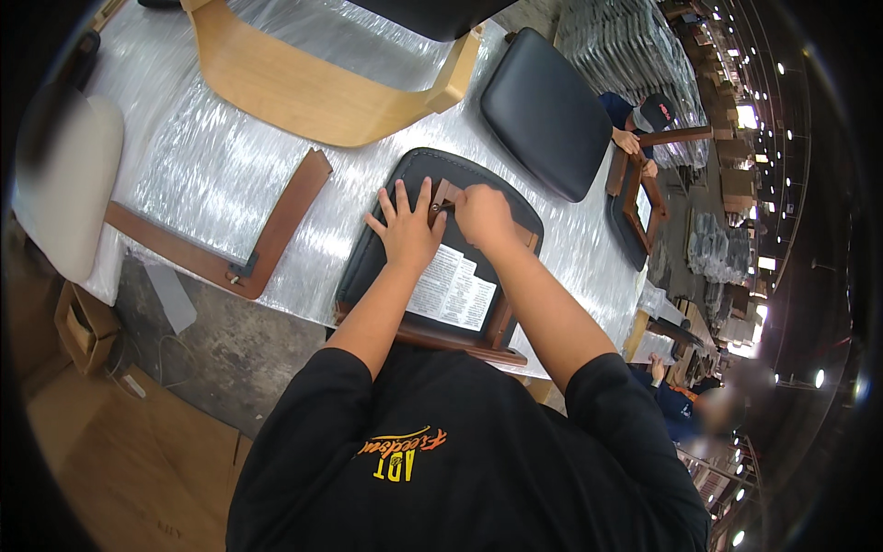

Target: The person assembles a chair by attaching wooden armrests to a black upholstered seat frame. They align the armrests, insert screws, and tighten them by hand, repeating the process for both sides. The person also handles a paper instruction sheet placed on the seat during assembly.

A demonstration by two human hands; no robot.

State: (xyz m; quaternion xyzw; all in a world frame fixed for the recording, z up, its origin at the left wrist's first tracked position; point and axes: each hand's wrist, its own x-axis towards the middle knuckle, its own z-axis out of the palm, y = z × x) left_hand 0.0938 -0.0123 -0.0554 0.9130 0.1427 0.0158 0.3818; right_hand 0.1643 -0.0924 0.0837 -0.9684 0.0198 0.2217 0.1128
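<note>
Already, the brown wooden frame lies on the black seat beneath our fingers; our left hand spreads wide, our right hand curls round perhaps a small dark tool. We judge fastening unfinished; left of the fingers, another brown frame lies unattached.

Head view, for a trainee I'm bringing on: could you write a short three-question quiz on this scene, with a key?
1. True or false: the left hand has its fingers spread, while the right hand is curled.
2. What colour is the printed paper on the black seat? A) yellow B) white C) green
3. Which lies farther left: the cream cushion or the L-shaped brown wooden piece?

Key: 1. True. 2. B. 3. The cream cushion.
</note>
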